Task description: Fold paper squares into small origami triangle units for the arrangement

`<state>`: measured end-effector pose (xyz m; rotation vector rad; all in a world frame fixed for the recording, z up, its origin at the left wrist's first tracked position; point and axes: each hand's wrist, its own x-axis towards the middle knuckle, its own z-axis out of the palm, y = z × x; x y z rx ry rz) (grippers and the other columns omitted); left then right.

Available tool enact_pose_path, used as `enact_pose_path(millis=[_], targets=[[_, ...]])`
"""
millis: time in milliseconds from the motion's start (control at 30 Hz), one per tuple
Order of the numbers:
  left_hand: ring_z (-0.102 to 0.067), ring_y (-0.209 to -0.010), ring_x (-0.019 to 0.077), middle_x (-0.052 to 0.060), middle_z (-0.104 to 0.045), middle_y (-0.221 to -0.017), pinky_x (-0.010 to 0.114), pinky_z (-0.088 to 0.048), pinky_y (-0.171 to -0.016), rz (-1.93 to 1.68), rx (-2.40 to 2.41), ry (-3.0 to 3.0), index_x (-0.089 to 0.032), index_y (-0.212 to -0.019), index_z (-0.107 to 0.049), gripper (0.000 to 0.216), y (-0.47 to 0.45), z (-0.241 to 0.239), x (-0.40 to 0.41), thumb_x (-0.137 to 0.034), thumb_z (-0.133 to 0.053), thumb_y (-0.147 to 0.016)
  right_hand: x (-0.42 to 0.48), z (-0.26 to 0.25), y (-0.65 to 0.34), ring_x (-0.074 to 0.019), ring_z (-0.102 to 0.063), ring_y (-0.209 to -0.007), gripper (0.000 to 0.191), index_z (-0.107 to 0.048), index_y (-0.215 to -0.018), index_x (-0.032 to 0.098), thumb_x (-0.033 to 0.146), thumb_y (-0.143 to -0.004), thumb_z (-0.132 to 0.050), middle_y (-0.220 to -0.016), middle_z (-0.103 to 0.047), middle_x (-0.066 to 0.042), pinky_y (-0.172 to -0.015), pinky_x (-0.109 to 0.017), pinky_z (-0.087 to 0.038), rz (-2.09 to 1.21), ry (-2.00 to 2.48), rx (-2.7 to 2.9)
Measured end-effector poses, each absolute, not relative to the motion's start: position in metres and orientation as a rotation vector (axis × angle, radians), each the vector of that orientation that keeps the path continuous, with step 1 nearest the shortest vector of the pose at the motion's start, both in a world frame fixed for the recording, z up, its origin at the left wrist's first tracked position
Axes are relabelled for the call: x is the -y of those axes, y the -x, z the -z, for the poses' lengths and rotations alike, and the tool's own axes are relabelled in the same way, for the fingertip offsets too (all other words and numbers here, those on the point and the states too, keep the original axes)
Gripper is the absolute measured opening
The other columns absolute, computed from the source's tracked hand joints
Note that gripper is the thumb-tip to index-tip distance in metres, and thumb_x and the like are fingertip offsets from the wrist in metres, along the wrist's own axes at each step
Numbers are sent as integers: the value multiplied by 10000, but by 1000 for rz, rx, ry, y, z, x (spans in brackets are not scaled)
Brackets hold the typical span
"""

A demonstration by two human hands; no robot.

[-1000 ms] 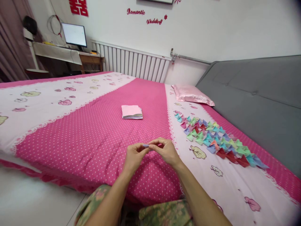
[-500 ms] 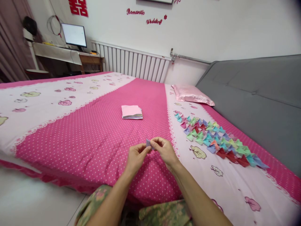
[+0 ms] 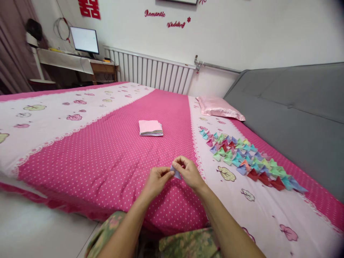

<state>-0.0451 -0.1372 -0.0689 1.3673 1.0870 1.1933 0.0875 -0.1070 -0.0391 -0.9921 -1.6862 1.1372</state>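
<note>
Head view, left hand (image 3: 156, 180) and right hand (image 3: 190, 174) pinching small blue folded paper (image 3: 177, 174), long axis slanting down-right

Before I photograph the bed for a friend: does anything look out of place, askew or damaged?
Nothing stands out. The folded paper pieces lie in neat rows on the right of the bedspread, the paper stack sits squared in the middle, and the left hand and right hand pinch one small bluish folded piece.

Both hands, left hand (image 3: 158, 179) and right hand (image 3: 189, 172), have lowered slightly toward the bed (image 3: 107, 161); the folded paper (image 3: 176, 173) now points downward.
</note>
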Motion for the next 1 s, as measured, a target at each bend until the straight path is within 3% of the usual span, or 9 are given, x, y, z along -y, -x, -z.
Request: enact_pose_path(millis=[400,633,1000], targets=[[-486,-560,76,35,-580,-627,182,-364,-559,-1313,-1048,-1050,-97,-712,-630,217,41,62,139,-311,-595,-696,107,37,-87,-84,-432,-561,184,-526,-697,166,334,-689,-601,-642,-488,29,-518,-195,-337,-1426,960,1240],[-505,-566,77,14,-582,-633,190,-394,-588,-1377,-974,-906,-122,-771,-618,219,44,62,138,-328,-560,-725,110,33,-86,-93,-461,-601,256,-601,-823,176,383,-673,-617,-725,-564,-4,-530,-194,-361,-1532,982,1267],[-512,-562,75,23,-590,-661,191,-413,-561,-1366,-903,-862,-117,-814,-573,229,43,64,137,-333,-540,-744,110,36,-86,-79,-450,-570,243,-626,-813,177,346,-640,-652,-695,-567,15,-533,-200,-353,-1516,977,1289]])
